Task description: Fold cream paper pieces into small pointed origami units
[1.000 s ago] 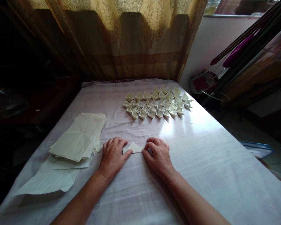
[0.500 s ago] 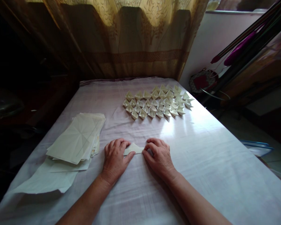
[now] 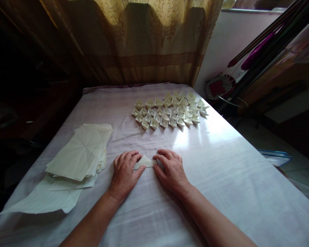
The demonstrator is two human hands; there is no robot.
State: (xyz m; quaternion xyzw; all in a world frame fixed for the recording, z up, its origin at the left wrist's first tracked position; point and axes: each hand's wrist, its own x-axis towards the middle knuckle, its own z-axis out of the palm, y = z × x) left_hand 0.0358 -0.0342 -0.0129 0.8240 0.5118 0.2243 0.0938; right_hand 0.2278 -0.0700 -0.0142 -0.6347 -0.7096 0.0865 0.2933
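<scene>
We identify the left hand point(image 3: 125, 171) and the right hand point(image 3: 172, 168) as bare, each with rounded knuckles and fine skin creases. We find the left wrist point(image 3: 113, 195) and right wrist point(image 3: 184, 189) likewise bare. We record the left forearm point(image 3: 98, 219) and right forearm point(image 3: 207, 216) as uncovered, smooth in outline, widening toward the view's lower edge.

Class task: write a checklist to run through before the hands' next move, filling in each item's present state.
1. Left hand on the paper: ok, at its left end.
2. Right hand on it: ok, at its right end.
3. Folded pieces apart from both hands: ok, farther back.
4. Stack squared up: not ok, edges uneven.
5. Creases under the fingers sharp: cannot tell, covered.
</scene>
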